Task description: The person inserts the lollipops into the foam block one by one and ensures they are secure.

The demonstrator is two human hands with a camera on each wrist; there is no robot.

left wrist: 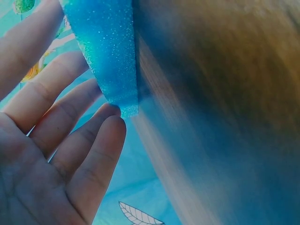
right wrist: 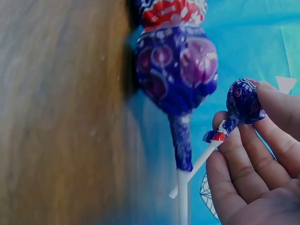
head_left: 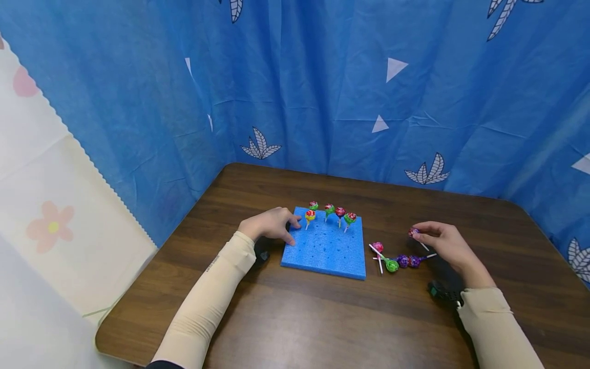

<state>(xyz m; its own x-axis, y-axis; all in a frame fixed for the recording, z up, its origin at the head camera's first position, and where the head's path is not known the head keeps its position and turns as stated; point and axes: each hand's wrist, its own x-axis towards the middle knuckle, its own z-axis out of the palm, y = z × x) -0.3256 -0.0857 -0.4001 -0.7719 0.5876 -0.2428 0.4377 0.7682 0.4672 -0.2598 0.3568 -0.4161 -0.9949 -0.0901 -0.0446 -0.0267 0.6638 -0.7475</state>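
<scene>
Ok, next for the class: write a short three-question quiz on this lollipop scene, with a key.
1. How many standing lollipops are stuck in the blue foam board?
2. True or false: the left hand holds a lollipop.
3. Where do the loose lollipops lie on the table? A: behind the board. B: to its left. C: to its right.

Key
1: Five.
2: False; it is at the board's left edge, while the right hand holds a wrapped lollipop.
3: C.

A held purple lollipop [right wrist: 246, 101] slants stick-down, right of a blue foam board [head_left: 329, 251].
</scene>
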